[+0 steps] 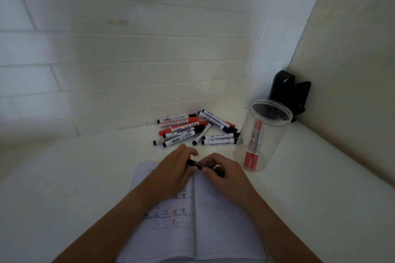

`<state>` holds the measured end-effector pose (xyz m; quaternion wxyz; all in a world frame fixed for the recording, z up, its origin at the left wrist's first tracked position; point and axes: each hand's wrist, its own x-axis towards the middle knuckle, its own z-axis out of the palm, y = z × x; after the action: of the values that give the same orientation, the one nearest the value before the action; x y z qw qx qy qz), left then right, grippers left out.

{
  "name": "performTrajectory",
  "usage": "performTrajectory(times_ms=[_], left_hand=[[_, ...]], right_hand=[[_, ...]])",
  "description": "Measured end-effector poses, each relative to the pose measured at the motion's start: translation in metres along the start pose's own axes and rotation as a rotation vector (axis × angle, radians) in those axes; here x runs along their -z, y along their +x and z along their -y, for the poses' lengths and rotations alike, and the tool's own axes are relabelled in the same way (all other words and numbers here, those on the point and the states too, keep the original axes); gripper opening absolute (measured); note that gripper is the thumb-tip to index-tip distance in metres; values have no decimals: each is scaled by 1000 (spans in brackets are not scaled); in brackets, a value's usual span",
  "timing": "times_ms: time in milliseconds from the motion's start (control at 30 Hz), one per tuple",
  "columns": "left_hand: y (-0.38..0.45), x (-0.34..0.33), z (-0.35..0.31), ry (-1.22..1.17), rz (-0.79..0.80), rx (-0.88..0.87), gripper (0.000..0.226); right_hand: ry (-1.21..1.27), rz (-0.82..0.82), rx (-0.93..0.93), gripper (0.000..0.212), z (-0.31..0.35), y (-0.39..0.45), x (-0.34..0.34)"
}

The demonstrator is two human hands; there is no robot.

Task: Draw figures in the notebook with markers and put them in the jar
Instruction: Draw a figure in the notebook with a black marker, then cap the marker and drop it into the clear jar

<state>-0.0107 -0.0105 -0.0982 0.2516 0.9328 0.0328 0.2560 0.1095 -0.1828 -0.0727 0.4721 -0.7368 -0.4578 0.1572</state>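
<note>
Marker (195,164) sits gripped by both hands, left (173,168) and right (222,170), over the notebook (224,209); uncapping or recapping likely, then jar (264,134).

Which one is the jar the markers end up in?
Look to the right corner of the white counter, in front of the black object. The clear jar stands upright there, lidless, with red markers inside, right of the loose marker pile.

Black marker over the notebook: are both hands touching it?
Touching. Head view shows left hand and right hand both pinching the black marker.
</note>
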Motion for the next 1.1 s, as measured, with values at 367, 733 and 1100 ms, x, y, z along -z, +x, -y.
performTrajectory(times_ms=[367, 733, 1100], left_hand=[[-3, 3, 5, 63, -51, 35, 47], [-2, -1, 11, 127, -29, -23, 34], [-2, 9, 7, 112, 96, -48, 42]], right_hand=[[-47, -621, 144, 10, 84, -8, 78], [-401, -903, 180, 14, 116, 9, 139], [-739, -445, -134, 40, 96, 41, 128]])
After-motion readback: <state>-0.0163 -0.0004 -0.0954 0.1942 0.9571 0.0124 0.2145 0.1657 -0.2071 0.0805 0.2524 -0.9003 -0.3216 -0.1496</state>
